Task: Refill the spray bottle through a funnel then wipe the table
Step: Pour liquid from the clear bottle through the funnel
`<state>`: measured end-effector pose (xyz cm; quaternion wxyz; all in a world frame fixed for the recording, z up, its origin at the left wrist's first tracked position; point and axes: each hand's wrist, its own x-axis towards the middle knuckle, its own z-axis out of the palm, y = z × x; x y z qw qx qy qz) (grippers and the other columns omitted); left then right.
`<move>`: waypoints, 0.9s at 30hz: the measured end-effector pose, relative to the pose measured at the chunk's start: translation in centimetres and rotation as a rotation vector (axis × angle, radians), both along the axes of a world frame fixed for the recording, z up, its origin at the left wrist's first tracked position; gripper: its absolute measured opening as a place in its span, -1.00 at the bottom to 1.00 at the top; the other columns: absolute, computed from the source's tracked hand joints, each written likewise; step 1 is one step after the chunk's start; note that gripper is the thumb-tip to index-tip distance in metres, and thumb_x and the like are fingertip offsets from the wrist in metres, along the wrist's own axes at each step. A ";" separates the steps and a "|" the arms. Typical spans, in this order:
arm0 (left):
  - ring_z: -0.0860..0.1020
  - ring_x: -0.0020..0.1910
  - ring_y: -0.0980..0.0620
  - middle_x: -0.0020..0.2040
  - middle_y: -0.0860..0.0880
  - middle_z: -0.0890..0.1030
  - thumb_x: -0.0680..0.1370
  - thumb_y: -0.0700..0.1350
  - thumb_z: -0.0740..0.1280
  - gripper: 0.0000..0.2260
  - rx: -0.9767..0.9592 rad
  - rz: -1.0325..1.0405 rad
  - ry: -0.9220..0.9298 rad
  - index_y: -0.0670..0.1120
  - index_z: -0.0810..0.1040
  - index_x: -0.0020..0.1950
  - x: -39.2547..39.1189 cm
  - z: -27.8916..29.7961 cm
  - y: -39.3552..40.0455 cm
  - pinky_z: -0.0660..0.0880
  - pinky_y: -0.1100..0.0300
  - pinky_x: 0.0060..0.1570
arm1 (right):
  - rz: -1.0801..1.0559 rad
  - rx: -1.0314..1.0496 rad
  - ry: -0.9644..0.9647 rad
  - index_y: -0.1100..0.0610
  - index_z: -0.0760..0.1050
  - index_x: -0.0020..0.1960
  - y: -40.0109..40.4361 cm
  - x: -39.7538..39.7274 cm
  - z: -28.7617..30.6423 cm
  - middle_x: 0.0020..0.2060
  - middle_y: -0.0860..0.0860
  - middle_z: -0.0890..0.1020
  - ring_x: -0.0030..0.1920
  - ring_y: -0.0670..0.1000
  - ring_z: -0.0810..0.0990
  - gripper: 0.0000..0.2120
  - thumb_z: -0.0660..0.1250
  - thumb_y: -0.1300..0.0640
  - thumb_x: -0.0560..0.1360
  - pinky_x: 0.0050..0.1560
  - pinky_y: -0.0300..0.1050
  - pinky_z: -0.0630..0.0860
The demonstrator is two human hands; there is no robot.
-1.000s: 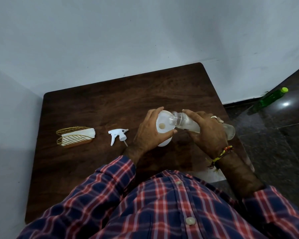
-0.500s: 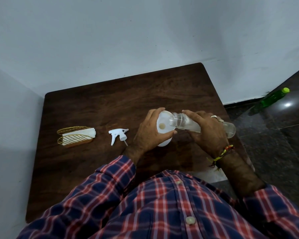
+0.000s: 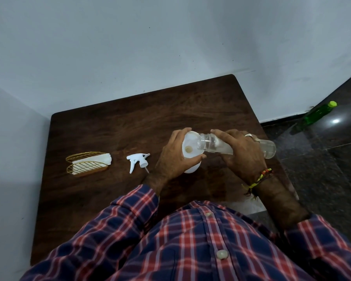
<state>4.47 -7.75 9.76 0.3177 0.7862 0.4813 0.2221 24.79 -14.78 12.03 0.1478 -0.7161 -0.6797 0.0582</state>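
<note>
Head view: two hands work over the worktop (image 3: 114,199).
Right grip: right hand (image 3: 244,153) is curled round the clear bottle (image 3: 215,144), which is tipped with its mouth over the funnel (image 3: 190,146).
Left grip: left hand (image 3: 173,159) wraps the funnel rim and the white spray bottle (image 3: 192,168) below it.
Left of them: spray trigger (image 3: 137,160), then napkin holder (image 3: 87,165).
</note>
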 end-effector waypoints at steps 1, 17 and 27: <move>0.35 0.22 0.21 0.37 0.04 0.37 0.34 0.19 0.54 -0.23 0.000 -0.001 0.002 0.00 0.32 0.45 0.0 0.0 0.0 0.44 0.11 0.19 | 0.000 0.003 -0.002 -0.17 0.34 0.42 0.0 0.0 0.0 0.11 -0.01 0.59 0.04 0.13 0.58 -0.34 0.46 0.05 0.37 0.07 0.14 0.52; 0.37 0.26 0.17 0.39 0.02 0.37 0.35 0.17 0.54 -0.23 0.002 -0.003 -0.002 -0.01 0.31 0.46 -0.1 -0.1 0.1 0.44 0.11 0.21 | -0.001 -0.015 -0.026 -0.15 0.36 0.43 0.4 0.0 0.1 0.13 0.01 0.58 0.08 0.14 0.56 -0.33 0.48 0.07 0.37 0.11 0.16 0.49; 0.37 0.25 0.17 0.38 0.04 0.37 0.35 0.19 0.52 -0.23 0.003 -0.009 -0.014 -0.01 0.31 0.46 -0.1 -0.1 0.1 0.45 0.11 0.19 | -0.007 0.017 -0.032 -0.16 0.37 0.41 0.5 -0.2 0.1 0.11 0.00 0.59 0.06 0.14 0.56 -0.34 0.49 0.10 0.36 0.08 0.13 0.50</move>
